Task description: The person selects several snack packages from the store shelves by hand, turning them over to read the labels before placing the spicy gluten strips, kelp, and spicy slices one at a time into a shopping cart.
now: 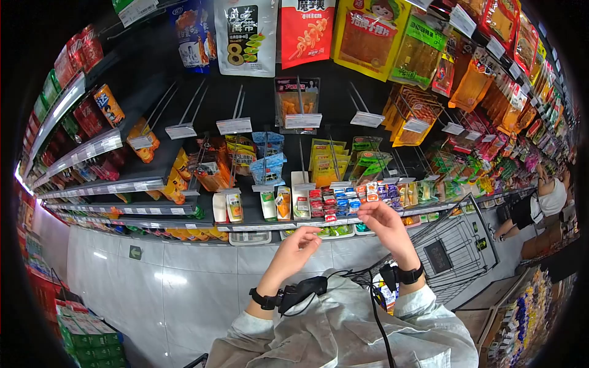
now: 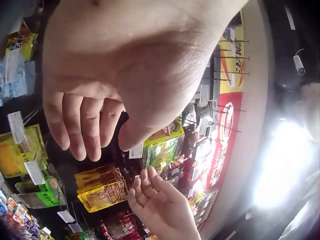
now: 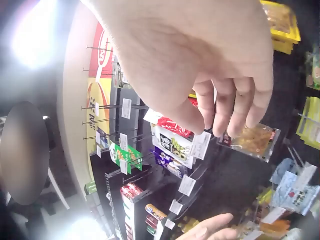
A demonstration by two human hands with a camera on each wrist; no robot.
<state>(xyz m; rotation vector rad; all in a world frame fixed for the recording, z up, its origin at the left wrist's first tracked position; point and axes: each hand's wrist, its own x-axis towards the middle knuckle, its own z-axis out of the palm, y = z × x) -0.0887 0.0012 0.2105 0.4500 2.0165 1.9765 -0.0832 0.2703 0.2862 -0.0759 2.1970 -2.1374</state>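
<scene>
In the head view my left hand [image 1: 297, 251] hovers before the lower shelf edge, fingers loosely bent and holding nothing. To its right and a little higher, my right hand [image 1: 386, 227] is raised with relaxed fingers, also bare. It overlaps the rows of small wrapped snack packets [image 1: 334, 201] in red, blue and orange. Both wrists wear black straps. Seen from the left wrist, the fingers of that hand [image 2: 100, 85] hang down with the thumb apart from them. The right wrist view shows the right hand [image 3: 200, 65] with its fingers likewise drooping, in front of hanging snack bags [image 3: 172, 145].
Metal hooks with price tags [image 1: 233, 126] stick out from the dark shelf wall. Large snack bags [image 1: 307, 30] hang above. A wire shopping cart [image 1: 451, 251] stands at the right, and another person [image 1: 549, 196] is beyond it. Stacked green cartons [image 1: 92, 337] sit at lower left.
</scene>
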